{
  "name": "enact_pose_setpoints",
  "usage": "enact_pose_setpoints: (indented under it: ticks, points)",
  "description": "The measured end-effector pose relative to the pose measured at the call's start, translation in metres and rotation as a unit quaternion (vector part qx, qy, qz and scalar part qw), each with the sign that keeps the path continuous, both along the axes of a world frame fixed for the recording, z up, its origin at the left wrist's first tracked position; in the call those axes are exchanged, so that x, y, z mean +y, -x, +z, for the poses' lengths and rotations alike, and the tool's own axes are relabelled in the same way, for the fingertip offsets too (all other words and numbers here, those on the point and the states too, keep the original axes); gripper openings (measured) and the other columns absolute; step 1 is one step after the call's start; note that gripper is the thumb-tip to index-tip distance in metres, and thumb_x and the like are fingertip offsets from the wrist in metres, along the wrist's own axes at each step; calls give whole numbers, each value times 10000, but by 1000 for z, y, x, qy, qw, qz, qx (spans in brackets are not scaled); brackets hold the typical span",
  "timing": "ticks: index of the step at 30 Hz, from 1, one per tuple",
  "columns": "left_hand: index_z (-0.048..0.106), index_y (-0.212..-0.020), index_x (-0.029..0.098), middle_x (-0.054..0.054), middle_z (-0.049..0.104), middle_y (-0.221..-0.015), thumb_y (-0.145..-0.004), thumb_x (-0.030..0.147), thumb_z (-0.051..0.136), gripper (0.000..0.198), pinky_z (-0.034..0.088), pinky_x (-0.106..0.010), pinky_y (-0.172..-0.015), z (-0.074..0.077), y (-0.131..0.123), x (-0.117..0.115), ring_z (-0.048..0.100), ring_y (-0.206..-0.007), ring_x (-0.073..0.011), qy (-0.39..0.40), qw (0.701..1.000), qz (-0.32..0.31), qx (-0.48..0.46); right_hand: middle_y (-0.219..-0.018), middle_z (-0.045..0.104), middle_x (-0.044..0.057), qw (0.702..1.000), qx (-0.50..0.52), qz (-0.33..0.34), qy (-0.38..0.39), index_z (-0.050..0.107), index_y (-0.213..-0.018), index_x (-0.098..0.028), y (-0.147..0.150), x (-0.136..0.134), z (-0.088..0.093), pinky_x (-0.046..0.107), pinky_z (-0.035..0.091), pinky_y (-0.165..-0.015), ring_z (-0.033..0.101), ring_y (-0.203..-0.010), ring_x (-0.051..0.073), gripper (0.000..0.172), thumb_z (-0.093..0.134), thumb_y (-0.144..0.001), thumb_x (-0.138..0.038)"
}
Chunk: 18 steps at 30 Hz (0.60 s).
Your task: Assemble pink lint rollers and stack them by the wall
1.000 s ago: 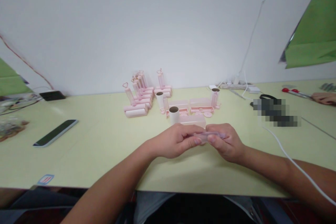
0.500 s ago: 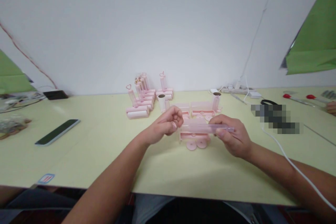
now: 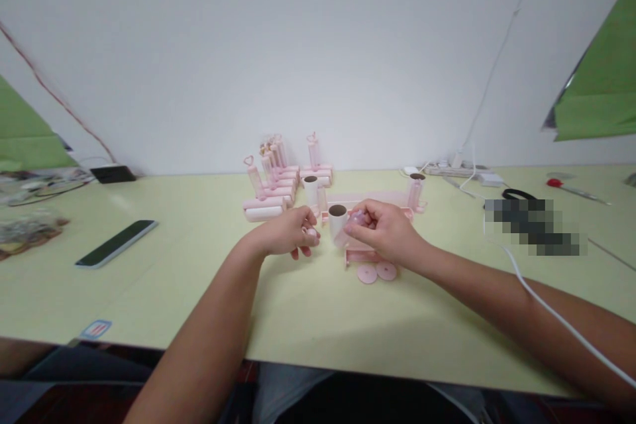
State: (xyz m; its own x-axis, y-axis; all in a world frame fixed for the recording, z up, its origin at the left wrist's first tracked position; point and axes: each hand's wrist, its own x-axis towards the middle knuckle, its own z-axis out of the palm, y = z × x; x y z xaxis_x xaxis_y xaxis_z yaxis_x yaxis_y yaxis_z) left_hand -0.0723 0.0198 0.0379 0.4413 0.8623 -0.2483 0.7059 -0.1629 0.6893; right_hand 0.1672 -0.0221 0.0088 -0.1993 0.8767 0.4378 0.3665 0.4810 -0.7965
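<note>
My right hand [image 3: 385, 228] is closed around a translucent pinkish tube [image 3: 354, 220], mostly hidden by the fingers. Close to the tube, a white paper roll [image 3: 338, 228] stands upright with its brown core showing on top. To the left of it, my left hand [image 3: 291, 233] has its fingers curled, and a small pale thing seems to be at the fingertips, too small to name. Below my right hand lies a pink plastic trough-like part [image 3: 360, 256]. Two pink discs [image 3: 367, 273] rest in front of it.
Several pink lint rollers [image 3: 268, 202] with upright handles are grouped at the back left. Behind my hands stand more white rolls [image 3: 311, 191] and a clear tube [image 3: 415, 193]. A phone [image 3: 116, 244] lies at left; a white cable [image 3: 536, 295] crosses my right forearm.
My right hand has moved left and turned, so the tube no longer lies level across it. A white roll now shows upright between my hands. My left hand has shifted slightly left and lower.
</note>
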Motion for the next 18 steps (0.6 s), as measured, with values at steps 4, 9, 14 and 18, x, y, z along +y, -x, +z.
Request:
enact_pose_setpoints:
  ticks: [4, 9, 14, 18]
  points:
    - [592, -842, 154, -24, 630, -634, -710, 269, 613, 176, 452, -235, -445, -13, -8, 3, 627, -534, -169, -7, 995, -36, 97, -612, 547, -52, 999, -42, -13, -21, 636, -860, -183, 9, 3, -4, 229, 344, -531, 483, -548, 109, 185, 697, -784, -340]
    - [603, -735, 157, -9, 595, -567, -674, 218, 591, 87, 427, -240, -454, -24, -24, 1, 592, -497, -161, -27, 992, -62, 109, -633, 601, -35, 993, -106, -26, -51, 655, -865, -189, 19, 2, -8, 241, 344, -569, 527, -584, 126, 165, 713, -783, -321]
    - [544, -878, 180, 6, 629, -635, -577, 124, 623, 316, 412, -230, -459, -35, -26, 3, 611, -514, -165, -42, 993, -24, 107, -668, 624, -16, 986, -156, -27, -61, 645, -837, -195, 22, 3, -17, 246, 323, -579, 545, -616, 140, 156, 706, -807, -336]
    - [500, -902, 190, 8, 632, -627, -584, 150, 642, 351, 407, -233, -445, -41, -25, 6, 612, -504, -173, -39, 991, -10, 125, -667, 622, -13, 981, -181, -39, -61, 618, -806, -194, 21, 3, -20, 247, 307, -571, 537, -607, 140, 201, 707, -812, -374]
